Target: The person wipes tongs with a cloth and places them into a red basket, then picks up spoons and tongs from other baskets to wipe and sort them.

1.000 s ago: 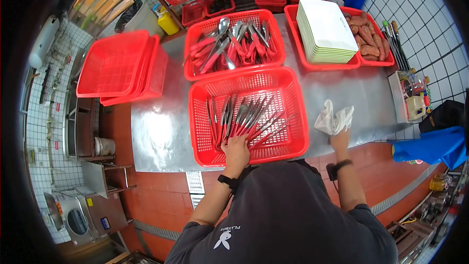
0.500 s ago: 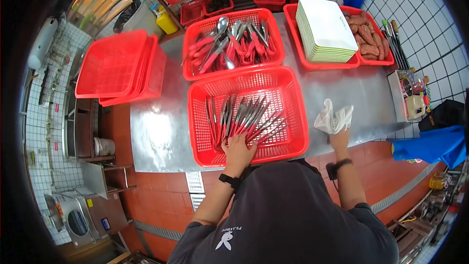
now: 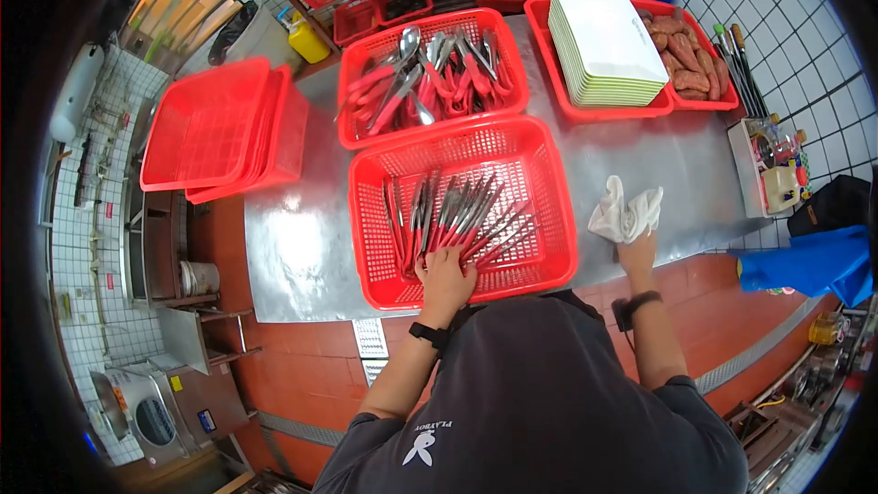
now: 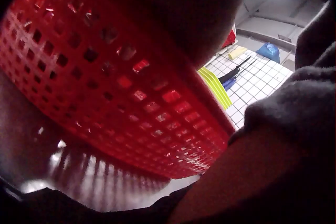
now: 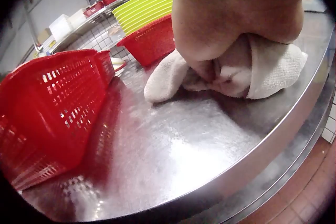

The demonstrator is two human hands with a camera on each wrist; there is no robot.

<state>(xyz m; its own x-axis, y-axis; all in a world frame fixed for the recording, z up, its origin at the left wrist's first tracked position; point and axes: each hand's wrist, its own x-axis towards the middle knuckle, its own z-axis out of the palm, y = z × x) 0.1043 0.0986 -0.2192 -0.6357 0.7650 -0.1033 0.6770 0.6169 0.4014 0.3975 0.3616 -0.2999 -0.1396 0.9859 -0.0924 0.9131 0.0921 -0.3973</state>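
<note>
My left hand (image 3: 445, 276) rests on the red handles of several slim utensils (image 3: 457, 215) with long metal ends. They lie fanned out in the near red perforated basket (image 3: 556, 187), the handles toward me; its thumb stands apart on the right. The left wrist view shows mainly this basket's wall (image 4: 113, 87), and the fingers are hidden. On the metal table to the right, my right hand (image 3: 637, 254) grips a bunched white cloth (image 3: 626, 210). Close up in the right wrist view, its fingers are tucked into the cloth (image 5: 278, 69), which lies against the tabletop.
Behind the near basket, another red basket (image 3: 510, 46) holds red-handled utensils and spoons. Stacked red baskets (image 3: 206, 128) stand left. Back right are stacked square plates (image 3: 608, 32) and a tub of brownish-red, elongated pieces (image 3: 690, 59). A condiment rack (image 3: 750, 169) borders the table's (image 3: 677, 155) right end.
Over the last second my left hand has turned slightly, its thumb moving outward, and the rightmost utensils have shifted a little. The right hand stays on the cloth. The head view has tilted slightly.
</note>
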